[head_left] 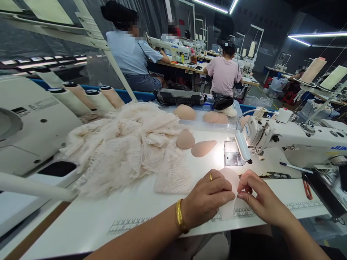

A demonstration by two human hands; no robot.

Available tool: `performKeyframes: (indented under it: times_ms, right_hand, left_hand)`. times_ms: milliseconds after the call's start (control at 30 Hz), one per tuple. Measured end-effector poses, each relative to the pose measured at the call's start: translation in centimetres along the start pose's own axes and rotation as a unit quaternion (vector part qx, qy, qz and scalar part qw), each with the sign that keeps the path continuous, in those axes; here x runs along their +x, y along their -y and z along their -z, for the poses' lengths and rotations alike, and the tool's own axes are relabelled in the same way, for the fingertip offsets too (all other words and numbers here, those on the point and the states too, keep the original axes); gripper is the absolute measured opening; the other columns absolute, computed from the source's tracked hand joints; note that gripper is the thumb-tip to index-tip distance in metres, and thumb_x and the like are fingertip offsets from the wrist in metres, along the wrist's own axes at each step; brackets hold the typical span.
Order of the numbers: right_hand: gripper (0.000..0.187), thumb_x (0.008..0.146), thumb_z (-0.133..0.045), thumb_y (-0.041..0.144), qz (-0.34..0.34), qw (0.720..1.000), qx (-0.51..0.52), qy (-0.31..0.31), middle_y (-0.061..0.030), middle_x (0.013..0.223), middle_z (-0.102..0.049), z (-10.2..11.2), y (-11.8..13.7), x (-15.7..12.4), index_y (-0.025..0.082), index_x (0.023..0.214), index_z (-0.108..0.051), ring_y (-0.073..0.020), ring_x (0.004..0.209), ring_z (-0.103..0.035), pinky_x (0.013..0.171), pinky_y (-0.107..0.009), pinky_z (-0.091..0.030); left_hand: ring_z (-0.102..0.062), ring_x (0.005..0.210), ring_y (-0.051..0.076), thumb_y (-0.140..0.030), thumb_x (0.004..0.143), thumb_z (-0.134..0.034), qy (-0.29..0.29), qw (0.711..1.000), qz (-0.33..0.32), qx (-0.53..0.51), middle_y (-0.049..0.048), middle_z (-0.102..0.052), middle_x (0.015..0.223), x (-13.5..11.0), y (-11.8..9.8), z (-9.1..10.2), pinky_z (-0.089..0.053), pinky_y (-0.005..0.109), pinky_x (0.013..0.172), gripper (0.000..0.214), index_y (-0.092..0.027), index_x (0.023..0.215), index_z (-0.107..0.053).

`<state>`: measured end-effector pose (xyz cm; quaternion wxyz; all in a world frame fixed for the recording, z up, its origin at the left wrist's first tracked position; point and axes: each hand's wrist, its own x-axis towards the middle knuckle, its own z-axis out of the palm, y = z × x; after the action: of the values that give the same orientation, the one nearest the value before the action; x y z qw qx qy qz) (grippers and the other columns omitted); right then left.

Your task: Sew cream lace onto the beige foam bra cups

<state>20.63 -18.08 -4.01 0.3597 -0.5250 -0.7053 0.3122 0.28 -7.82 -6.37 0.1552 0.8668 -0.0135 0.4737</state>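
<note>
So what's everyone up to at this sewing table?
Someone is holding a thin, pale piece just in front of a sewing machine; the left hand grips it while the right hand pinches its edge. A rounded tan piece and a teardrop-shaped one lie on the table, beside a heap of cream fabric. Farther back, people in blue and pink tops sit at other worktables.
</note>
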Motion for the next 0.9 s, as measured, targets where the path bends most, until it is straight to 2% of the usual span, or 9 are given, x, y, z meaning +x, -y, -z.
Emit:
performKeyframes:
  times_ms: [100, 367, 500, 567, 667, 800, 900]
  right_hand:
    - [0.011, 0.1, -0.056, 0.02, -0.009, 1.0, 0.03, -0.004, 0.0009, 0.091, -0.048, 0.1, -0.1, 0.0, 0.025, 0.09, -0.053, -0.0162, 0.082, -0.046, 0.072, -0.03, -0.04]
    - [0.014, 0.105, -0.051, 0.037, -0.041, 0.996, 0.08, -0.013, 0.0015, 0.09, -0.048, -0.1, -0.4, -0.5, 0.025, 0.097, -0.052, -0.0161, 0.081, -0.045, 0.071, -0.03, -0.038]
    - [0.01, 0.103, -0.055, 0.036, -0.034, 0.998, 0.047, -0.018, 0.0007, 0.095, -0.049, -0.4, -0.5, -0.6, 0.027, 0.107, -0.055, -0.0169, 0.086, -0.047, 0.074, -0.03, -0.04]
    - [0.006, 0.103, -0.055, 0.032, -0.031, 0.999, 0.023, -0.013, 0.0008, 0.094, -0.049, -0.5, -0.4, -0.4, 0.026, 0.101, -0.054, -0.0164, 0.084, -0.048, 0.073, -0.03, -0.041]
    - [0.011, 0.105, -0.051, 0.027, -0.029, 0.999, -0.013, -0.01, 0.0014, 0.09, -0.049, -0.9, -0.3, -0.3, 0.025, 0.094, -0.049, -0.0157, 0.08, -0.047, 0.071, -0.03, -0.041]
    - [0.012, 0.105, -0.045, 0.018, 0.029, 0.992, -0.106, -0.059, 0.0008, 0.088, -0.047, -2.2, -0.1, -0.5, 0.024, 0.094, -0.043, -0.0155, 0.076, -0.045, 0.066, -0.029, -0.04]
    - [0.015, 0.103, -0.044, 0.012, 0.114, 0.963, -0.209, -0.122, -0.0004, 0.087, -0.046, -3.1, -0.8, -0.3, 0.023, 0.094, -0.041, -0.0172, 0.076, -0.044, 0.066, -0.03, -0.039]
  left_hand:
    - [-0.046, 0.08, 0.017, 0.002, 0.093, -0.05, -0.001, 1.0, 0.0, -0.001, 0.0034, -0.066, 0.084, 0.0, -0.1, 0.0, -0.046, 0.031, 0.074, 0.025, -0.017, 0.101, -0.064]
    - [-0.047, 0.081, 0.017, 0.002, 0.094, -0.049, -0.004, 1.0, -0.003, 0.0, 0.0038, -0.067, 0.085, 0.1, -0.2, 0.1, -0.046, 0.031, 0.075, 0.025, -0.017, 0.101, -0.063]
    - [-0.047, 0.081, 0.017, 0.0, 0.096, -0.05, -0.001, 1.0, -0.006, 0.001, 0.0038, -0.067, 0.084, 0.1, -0.1, 0.0, -0.046, 0.031, 0.075, 0.021, -0.017, 0.101, -0.063]
    - [-0.047, 0.08, 0.017, -0.002, 0.097, -0.05, 0.0, 1.0, -0.005, 0.002, 0.0036, -0.067, 0.084, 0.1, -0.1, 0.0, -0.046, 0.031, 0.075, 0.021, -0.017, 0.101, -0.063]
    - [-0.047, 0.079, 0.017, -0.003, 0.099, -0.049, 0.002, 1.0, -0.001, 0.006, 0.0032, -0.067, 0.083, 0.0, -0.2, -0.1, -0.046, 0.031, 0.075, 0.021, -0.018, 0.101, -0.063]
    - [-0.048, 0.078, 0.016, -0.003, 0.099, -0.049, 0.0, 1.0, -0.001, 0.01, 0.0032, -0.067, 0.082, 0.0, -0.1, -0.2, -0.047, 0.031, 0.075, 0.02, -0.017, 0.1, -0.063]
    - [-0.048, 0.078, 0.016, -0.001, 0.096, -0.049, -0.004, 1.0, -0.002, 0.008, 0.0032, -0.067, 0.083, 0.1, -0.1, -0.2, -0.048, 0.031, 0.075, 0.022, -0.017, 0.101, -0.064]
